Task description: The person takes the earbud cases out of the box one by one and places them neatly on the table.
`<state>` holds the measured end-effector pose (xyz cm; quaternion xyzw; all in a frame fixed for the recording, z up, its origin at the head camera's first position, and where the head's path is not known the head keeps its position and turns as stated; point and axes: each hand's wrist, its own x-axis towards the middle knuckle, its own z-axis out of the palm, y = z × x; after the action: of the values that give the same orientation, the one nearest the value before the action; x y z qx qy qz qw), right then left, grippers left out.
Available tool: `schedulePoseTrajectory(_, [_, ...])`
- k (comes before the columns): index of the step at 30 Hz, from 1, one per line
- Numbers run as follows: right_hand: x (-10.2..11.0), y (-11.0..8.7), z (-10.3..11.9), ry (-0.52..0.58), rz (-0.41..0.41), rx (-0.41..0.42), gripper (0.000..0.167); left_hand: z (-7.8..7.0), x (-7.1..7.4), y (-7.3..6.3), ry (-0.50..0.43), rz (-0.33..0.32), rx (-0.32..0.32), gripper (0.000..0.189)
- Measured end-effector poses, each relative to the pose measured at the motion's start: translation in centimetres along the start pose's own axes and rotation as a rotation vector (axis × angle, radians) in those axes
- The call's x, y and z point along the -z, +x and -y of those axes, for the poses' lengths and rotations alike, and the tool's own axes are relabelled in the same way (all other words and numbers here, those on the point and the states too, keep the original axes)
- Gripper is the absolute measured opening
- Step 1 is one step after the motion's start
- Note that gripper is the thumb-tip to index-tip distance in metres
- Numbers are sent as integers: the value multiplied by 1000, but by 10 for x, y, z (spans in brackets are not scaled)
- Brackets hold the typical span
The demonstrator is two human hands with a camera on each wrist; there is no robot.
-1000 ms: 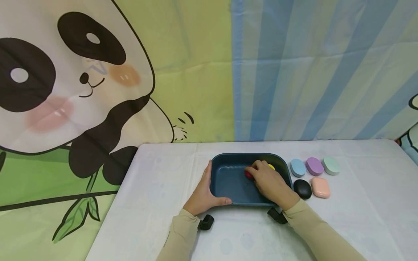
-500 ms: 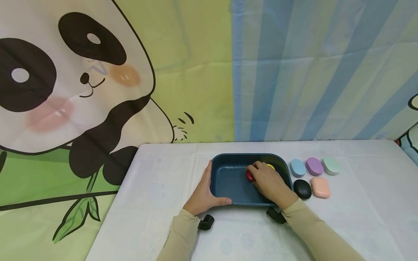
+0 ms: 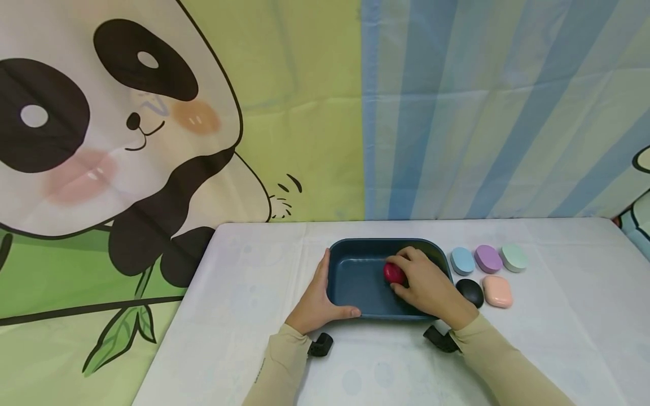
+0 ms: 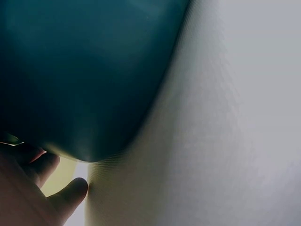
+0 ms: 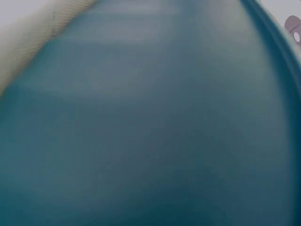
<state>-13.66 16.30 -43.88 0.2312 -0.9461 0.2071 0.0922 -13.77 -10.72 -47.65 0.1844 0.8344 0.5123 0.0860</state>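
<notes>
A dark blue rectangular tray (image 3: 355, 314) sits on the table. At its near left corner my left hand (image 3: 318, 304) holds it, thumb along the front rim and fingers against the left side. In the left wrist view, fingertips (image 4: 73, 190) show beside the tray's outer wall (image 4: 94, 80). My right hand (image 3: 429, 283) reaches into the tray from the right. Its thumb and fingers pinch a small, glossy, rounded red piece (image 3: 394, 273) low over the tray floor. The right wrist view is filled with the blurred blue tray (image 5: 150, 117); the red piece is out of sight there.
Right of the tray stand light blue (image 3: 463, 261), purple (image 3: 488, 259) and mint green (image 3: 514, 257) round-edged pieces. Before them lie a black oval piece (image 3: 469, 293) and a pink rounded-square piece (image 3: 498, 291). A printed cloth (image 3: 315, 113) hangs behind the white table (image 3: 264, 265).
My right hand has shifted slightly right and turned, showing more of the red piece, which has moved slightly right. The yellow piece seen earlier is now hidden behind this hand. My left hand stays put.
</notes>
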Motion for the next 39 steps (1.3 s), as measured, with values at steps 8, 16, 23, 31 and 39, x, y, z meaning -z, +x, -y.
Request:
schedulePoseTrajectory(8, [14, -13, -3, -3, -41, 6, 47, 2, 0, 1, 12, 2, -4, 139])
schedulePoseTrajectory(16, [38, -32, -10, 14, -77, -27, 51, 4, 0, 0, 6, 6, -6, 138])
schedulePoseTrajectory(23, [51, -47, -17, -16, -85, -36, 53, 3, 0, -1, 4, 5, -10, 137])
schedulePoseTrajectory(31, [63, -64, -25, -44, -116, -63, 56, 2, -1, -2, 3, 10, 0, 138])
schedulePoseTrajectory(39, [71, -77, -39, -99, -161, -42, 58, 1, 0, -2, 3, 8, 0, 138])
